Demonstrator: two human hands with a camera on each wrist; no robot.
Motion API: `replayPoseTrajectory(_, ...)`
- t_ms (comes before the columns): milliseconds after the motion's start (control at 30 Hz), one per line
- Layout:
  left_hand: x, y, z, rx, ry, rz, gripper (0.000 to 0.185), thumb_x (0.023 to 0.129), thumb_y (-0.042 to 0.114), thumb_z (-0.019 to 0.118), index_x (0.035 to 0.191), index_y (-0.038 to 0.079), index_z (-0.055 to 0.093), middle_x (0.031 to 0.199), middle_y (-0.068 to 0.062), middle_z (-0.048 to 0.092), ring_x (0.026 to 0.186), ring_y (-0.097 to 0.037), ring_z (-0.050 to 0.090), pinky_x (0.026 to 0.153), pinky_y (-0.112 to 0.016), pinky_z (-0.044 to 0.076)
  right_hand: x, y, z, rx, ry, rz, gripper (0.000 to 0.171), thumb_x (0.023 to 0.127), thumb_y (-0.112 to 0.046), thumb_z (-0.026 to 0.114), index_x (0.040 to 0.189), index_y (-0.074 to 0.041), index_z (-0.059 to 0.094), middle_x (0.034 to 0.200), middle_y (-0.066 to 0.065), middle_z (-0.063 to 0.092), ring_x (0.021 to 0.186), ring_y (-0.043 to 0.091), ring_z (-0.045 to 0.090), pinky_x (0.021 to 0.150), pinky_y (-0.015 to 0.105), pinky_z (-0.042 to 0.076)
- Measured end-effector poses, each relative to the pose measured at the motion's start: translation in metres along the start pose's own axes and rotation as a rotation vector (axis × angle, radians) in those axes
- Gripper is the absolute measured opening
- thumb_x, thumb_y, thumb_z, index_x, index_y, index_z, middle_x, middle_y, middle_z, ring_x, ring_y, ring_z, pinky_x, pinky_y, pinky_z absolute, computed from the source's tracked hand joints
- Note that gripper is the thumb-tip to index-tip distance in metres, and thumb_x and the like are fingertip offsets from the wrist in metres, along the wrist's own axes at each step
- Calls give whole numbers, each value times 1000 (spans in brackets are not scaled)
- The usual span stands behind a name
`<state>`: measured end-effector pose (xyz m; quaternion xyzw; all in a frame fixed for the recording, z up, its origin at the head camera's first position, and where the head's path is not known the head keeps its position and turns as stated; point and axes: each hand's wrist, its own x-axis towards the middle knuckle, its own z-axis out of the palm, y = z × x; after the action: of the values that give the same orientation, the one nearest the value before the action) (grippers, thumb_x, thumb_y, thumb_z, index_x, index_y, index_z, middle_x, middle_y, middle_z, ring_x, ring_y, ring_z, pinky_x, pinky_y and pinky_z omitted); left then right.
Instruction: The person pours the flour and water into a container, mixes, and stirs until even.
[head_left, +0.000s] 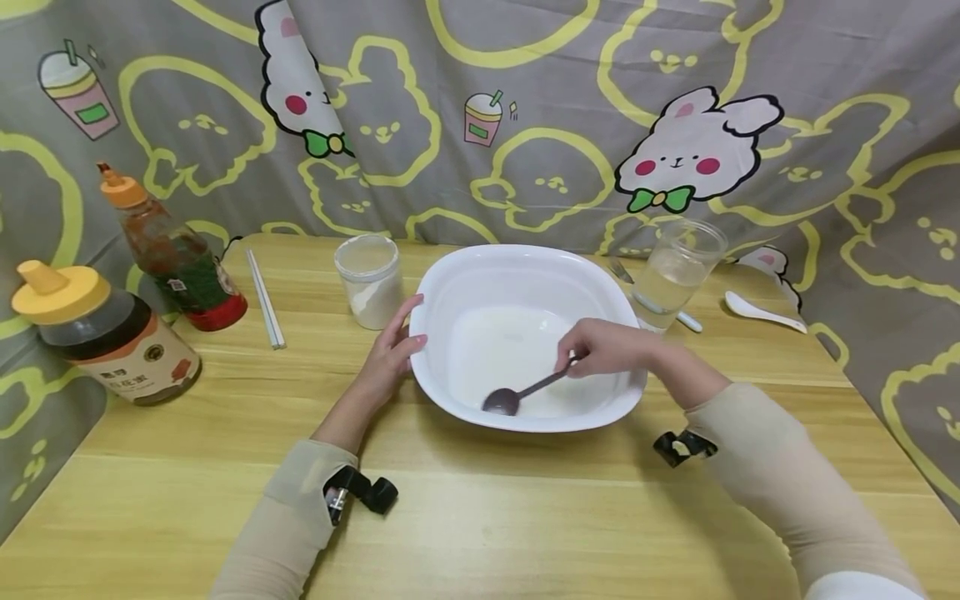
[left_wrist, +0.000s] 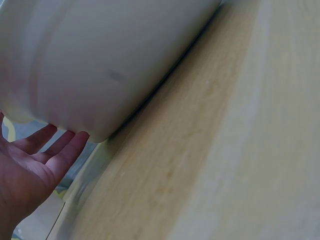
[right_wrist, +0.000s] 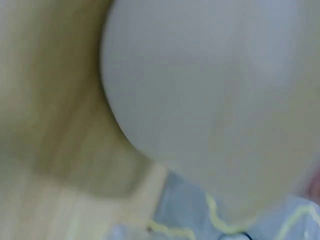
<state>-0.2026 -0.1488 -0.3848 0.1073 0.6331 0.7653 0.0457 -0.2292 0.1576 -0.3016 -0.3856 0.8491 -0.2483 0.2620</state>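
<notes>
A white oval basin (head_left: 525, 422) stands mid-table with a whitish, shiny layer on its bottom; I cannot tell whether it is all liquid. At the left end of the basin, my left hand (head_left: 388, 354) holds the rim, thumb on top. The left wrist view shows that hand's (left_wrist: 32, 170) fingers against the underside of the rim. Over the basin, my right hand (head_left: 603, 346) grips the handle of a dark brown spoon (head_left: 501, 402), whose bowl is down in the whitish layer near the front wall. The right wrist view has mostly the basin's outer wall (right_wrist: 200, 100), blurred.
Left of the basin stand a jar of white powder (head_left: 371, 287), chopsticks (head_left: 264, 298), a red sauce bottle (head_left: 176, 258) and a yellow-capped honey-style bottle (head_left: 112, 350). To the right are a glass of cloudy liquid (head_left: 675, 279), a fork (head_left: 621, 271) and a white spoon (head_left: 765, 312). A patterned curtain (head_left: 540, 108) hangs behind.
</notes>
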Motion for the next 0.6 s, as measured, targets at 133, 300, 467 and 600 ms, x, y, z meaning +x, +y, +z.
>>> replayPoseTrajectory(133,0,0,1,-8,2,-6,59,80,11,49,135,20,28,124,-21,36,104,-39,41,67,-32,51,-25,-1,-19,-118,6,74,14,71,4,55,74,-6,65,63,-5,54,56,9,42,49,22,37)
replayPoseTrajectory(300,1,1,1,-14,-2,-10,60,80,11,48,135,20,27,125,-21,35,105,-41,39,67,-32,51,-41,1,-39,-282,105,213,17,69,5,55,69,-9,64,64,-2,54,59,14,44,52,26,39)
replayPoseTrajectory(467,0,1,1,-4,-6,-17,59,80,12,48,135,20,27,126,-20,35,105,-42,39,67,-32,51,-31,12,-43,-335,243,280,11,72,1,55,73,-6,63,64,-1,54,60,16,45,51,28,38)
replayPoseTrajectory(600,-1,2,1,-4,1,-11,60,80,11,49,135,20,27,124,-21,36,104,-41,40,66,-32,51,-10,20,-34,-290,343,312,9,75,-3,55,77,-5,64,67,0,56,62,17,46,54,28,38)
